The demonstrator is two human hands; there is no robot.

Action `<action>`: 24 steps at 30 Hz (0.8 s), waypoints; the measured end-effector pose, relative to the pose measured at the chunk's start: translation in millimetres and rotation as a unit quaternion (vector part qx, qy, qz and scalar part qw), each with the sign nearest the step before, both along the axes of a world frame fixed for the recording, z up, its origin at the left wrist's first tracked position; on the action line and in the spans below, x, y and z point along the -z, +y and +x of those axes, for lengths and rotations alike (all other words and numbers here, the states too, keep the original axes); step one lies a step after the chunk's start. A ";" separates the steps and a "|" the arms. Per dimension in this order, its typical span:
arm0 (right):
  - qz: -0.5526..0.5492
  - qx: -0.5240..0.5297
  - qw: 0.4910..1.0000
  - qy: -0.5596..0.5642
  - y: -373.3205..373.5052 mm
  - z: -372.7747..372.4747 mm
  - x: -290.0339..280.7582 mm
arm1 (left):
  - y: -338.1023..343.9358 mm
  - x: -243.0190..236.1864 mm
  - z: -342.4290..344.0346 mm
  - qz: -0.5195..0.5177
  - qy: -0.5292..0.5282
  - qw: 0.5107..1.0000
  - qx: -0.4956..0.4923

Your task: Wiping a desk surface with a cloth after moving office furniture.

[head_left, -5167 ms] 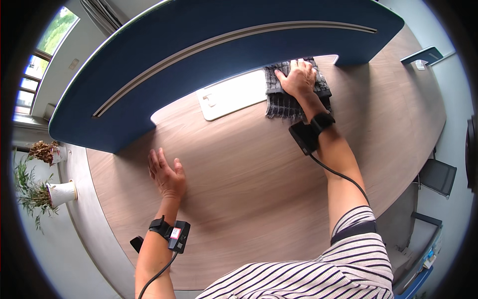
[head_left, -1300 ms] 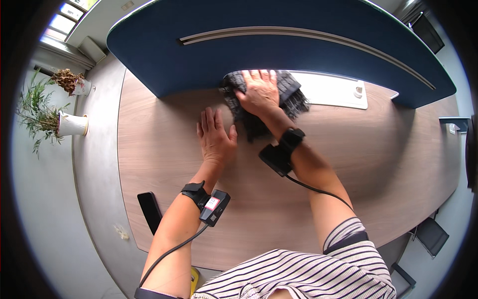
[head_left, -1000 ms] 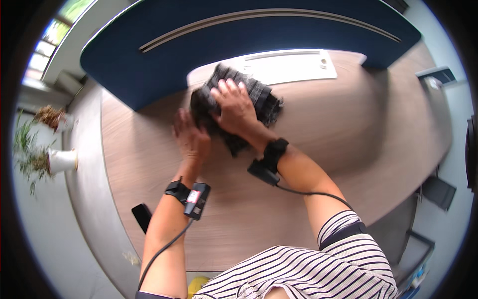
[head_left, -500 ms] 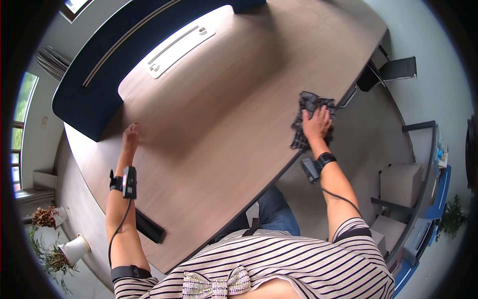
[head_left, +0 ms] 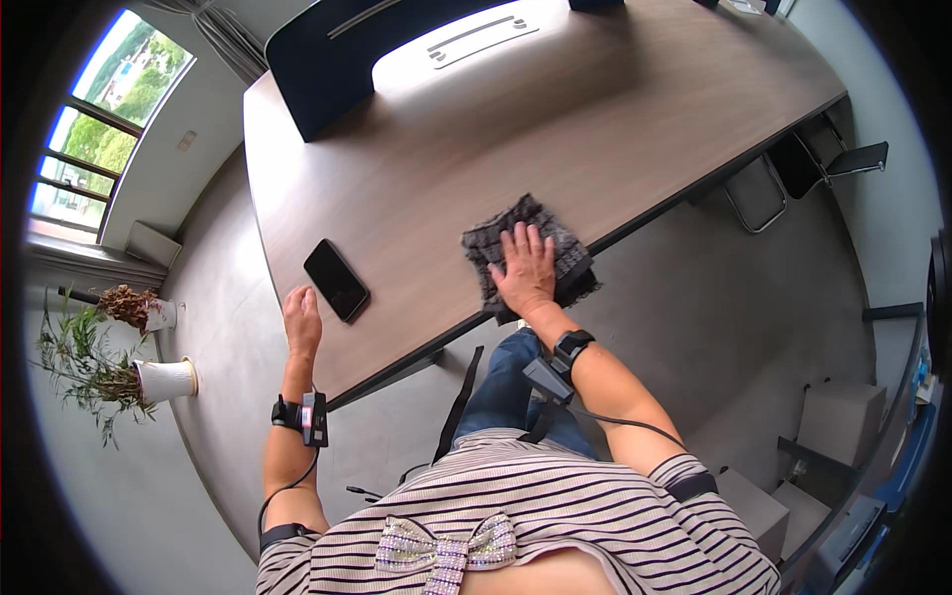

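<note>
My right hand (head_left: 526, 270) lies flat with its fingers spread on a dark grey checked cloth (head_left: 486, 254), pressing it onto the wood-grain table (head_left: 426, 213). The rumpled cloth partly hangs over the table's near edge. Beside a black smartphone (head_left: 336, 281) is my left hand (head_left: 302, 319), fingers loosely stretched and nothing seen in them. The phone lies screen up just to the right of those fingertips. Whether the left hand touches the tabletop, I cannot tell.
A dark blue divider (head_left: 327, 74) stands at the table's far side, by a white cable plate (head_left: 484, 42). Potted plants (head_left: 169, 380) are on the left. A black chair (head_left: 855, 161) stands at the far right, and grey boxes (head_left: 841, 421) are at the lower right.
My right hand and the cloth have come nearer along the table's edge and to the left. My left hand has drawn back beside the phone. The whole view has shifted.
</note>
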State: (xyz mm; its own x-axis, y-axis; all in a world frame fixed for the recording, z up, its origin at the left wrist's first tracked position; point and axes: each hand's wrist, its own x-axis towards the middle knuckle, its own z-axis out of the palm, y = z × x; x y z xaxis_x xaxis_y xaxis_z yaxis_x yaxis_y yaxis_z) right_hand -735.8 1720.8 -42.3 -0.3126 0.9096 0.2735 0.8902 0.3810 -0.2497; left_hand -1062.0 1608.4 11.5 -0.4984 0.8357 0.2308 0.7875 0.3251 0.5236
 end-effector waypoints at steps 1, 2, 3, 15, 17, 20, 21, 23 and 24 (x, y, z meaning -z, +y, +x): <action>-0.002 -0.019 1.000 0.009 -1.6 -3.9 1.4 | 0.8 0.4 4.8 -0.014 0.006 1.000 0.005; -0.004 -0.042 0.999 0.019 -4.2 -12.7 2.4 | -0.6 -3.0 5.2 -0.028 0.012 1.000 0.006; -0.012 -0.055 0.998 0.034 -10.4 -32.9 -1.3 | -1.5 -15.7 -4.0 -0.027 0.024 0.999 0.013; -0.048 -0.366 0.929 0.033 -90.6 -70.8 8.1 | -123.9 12.5 44.2 -0.060 -0.004 0.994 -0.090; -0.058 -0.380 0.923 0.033 -90.0 -70.5 7.4 | -138.7 22.2 58.3 -0.068 -0.006 0.994 -0.081; -0.069 -0.374 0.925 0.025 -80.4 -82.1 3.9 | -173.8 31.9 58.9 -0.082 0.002 0.992 -0.095; -0.064 -0.343 0.936 0.043 -69.9 -89.1 6.5 | -187.7 36.6 49.7 -0.092 0.004 0.990 -0.107; -0.044 -0.269 0.960 0.059 -47.9 -96.6 14.3 | -226.1 53.9 26.1 -0.129 0.009 0.982 -0.139; -0.029 -0.226 0.972 0.056 -36.6 -98.2 19.0 | -246.4 65.1 10.6 -0.156 0.011 0.975 -0.160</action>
State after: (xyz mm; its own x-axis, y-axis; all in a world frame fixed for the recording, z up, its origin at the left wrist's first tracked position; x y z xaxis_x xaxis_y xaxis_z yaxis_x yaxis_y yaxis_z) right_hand -834.0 1684.2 -61.2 -0.6549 0.7018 0.2803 0.6019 0.7087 -0.3680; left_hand -1051.4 1362.0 -53.6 -0.7425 0.6698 0.0049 0.6302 0.6960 0.3441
